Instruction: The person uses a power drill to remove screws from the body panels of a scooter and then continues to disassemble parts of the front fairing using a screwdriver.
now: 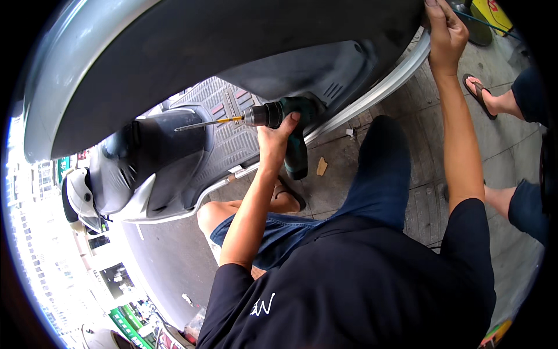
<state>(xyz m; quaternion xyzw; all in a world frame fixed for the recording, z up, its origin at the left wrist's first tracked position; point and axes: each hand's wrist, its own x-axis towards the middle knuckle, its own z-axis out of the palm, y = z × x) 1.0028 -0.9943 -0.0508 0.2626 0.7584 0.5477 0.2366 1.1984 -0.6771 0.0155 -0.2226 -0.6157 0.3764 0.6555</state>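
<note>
My left hand (276, 141) is wrapped around a dark green and black cordless drill (296, 152). The thumb lies along the drill's body, which is level. From its silver chuck a long bit (196, 125) with a yellow band points left, over the floor of a grey scooter. At the upper right my right hand (446, 36) grips the edge of the scooter's large dark panel (279, 41), thumb on top and the other fingers partly hidden. The ribbed floor mat (229, 142) and the black seat (148, 145) show below and left of the panel.
Pale trim (383, 90) runs along the scooter's near side. My bent knee (383, 145) is close to it. On the tiled ground are a brown scrap (322, 166) and, at right, another person's sandalled foot (481, 96). A white and black helmet-like object (81, 195) is beyond the seat.
</note>
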